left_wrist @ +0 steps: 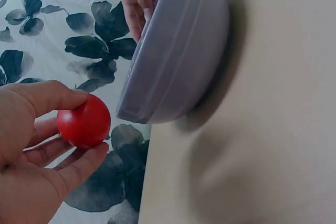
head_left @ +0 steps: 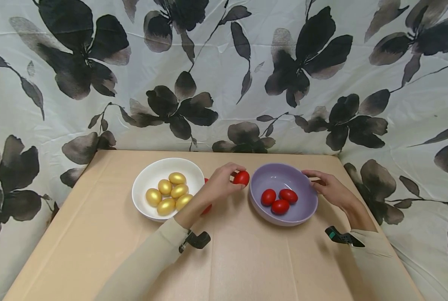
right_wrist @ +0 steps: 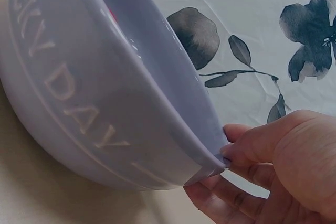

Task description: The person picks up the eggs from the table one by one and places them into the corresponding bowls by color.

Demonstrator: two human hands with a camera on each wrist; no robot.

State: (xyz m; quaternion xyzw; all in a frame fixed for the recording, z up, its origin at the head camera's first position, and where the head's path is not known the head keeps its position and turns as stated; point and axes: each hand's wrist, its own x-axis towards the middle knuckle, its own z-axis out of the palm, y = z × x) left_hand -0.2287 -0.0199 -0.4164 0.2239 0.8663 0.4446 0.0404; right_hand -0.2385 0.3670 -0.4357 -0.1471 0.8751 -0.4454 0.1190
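Between thumb and fingers my left hand (head_left: 221, 183) pinches a shiny red egg (head_left: 241, 177), held up just left of the purple bowl (head_left: 259, 209). In the left wrist view that red egg (left_wrist: 85, 121) is apart from the bowl's rim. My right hand (head_left: 331, 189) grips the bowl's right rim, thumb and fingers on either side of the edge, as the right wrist view shows. Inside the purple bowl lie three red eggs (head_left: 280, 206). Red also shows behind my left wrist, mostly hidden by it.
A white bowl (head_left: 140, 196) with several gold eggs (head_left: 166, 206) stands to the left, partly behind my left forearm. Both bowls stand on a light wooden table (head_left: 96, 242). A floral cloth (head_left: 224, 62) hangs behind the table's back edge.
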